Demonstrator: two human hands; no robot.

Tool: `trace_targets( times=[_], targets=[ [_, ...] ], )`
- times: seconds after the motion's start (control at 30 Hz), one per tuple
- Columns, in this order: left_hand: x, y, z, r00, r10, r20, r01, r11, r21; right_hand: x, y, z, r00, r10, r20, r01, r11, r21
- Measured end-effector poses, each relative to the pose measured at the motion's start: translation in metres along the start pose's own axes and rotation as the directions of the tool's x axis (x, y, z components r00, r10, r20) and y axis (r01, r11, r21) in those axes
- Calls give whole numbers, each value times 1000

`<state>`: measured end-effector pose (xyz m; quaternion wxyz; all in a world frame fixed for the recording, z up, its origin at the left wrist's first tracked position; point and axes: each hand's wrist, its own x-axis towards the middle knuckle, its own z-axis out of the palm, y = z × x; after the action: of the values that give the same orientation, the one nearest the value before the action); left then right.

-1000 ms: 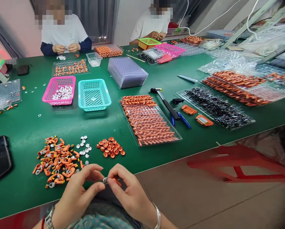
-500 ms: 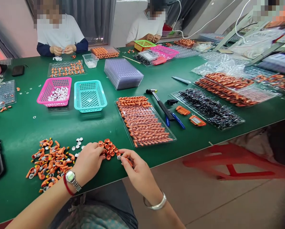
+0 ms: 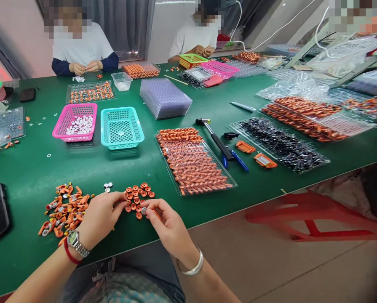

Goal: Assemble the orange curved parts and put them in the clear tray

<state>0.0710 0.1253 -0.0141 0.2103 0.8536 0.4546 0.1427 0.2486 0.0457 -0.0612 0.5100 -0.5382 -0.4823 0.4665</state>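
Shifted left since before: my left hand (image 3: 101, 216) and right hand (image 3: 164, 221). The right pinches a silver-ended part (image 3: 144, 210) beside the caps (image 3: 143, 193); the left narrows at their edge, its hold I can't tell. The pink basket (image 3: 74, 138) holds discs (image 3: 81, 125), the clear tray (image 3: 238, 130) black parts (image 3: 279, 141).

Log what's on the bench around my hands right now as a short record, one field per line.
Left hand: fingertips at the left edge of the orange cups; anything pinched can't be made out
Right hand: pinching an orange piece with a round silver end
Left of cups: loose heap of curved orange parts
Beyond left hand: a few white discs
Baskets: pink basket holding white pieces, beside a blue basket
Tools: hammer and blue-handled pliers
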Motion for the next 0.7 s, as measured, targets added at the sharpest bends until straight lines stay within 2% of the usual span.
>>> trace_targets(
  times=[0.23,0.43,0.57,0.7],
  targets=[
    [-8,3,0,1000,3,2,-3,991,-135,-10,-4,2,999,-30,43,30,999,-14],
    [-15,3,-5,998,-61,-23,52,956,-288,-13,-5,8,998,-25,66,28,999,-32],
    [-29,4,-5,992,-123,-17,107,918,-382,-21,-12,12,990,-104,94,105,994,-7],
    [-50,8,-1,985,-170,-9,146,870,-471,-31,-22,16,963,-213,167,217,976,-6]
  ],
)
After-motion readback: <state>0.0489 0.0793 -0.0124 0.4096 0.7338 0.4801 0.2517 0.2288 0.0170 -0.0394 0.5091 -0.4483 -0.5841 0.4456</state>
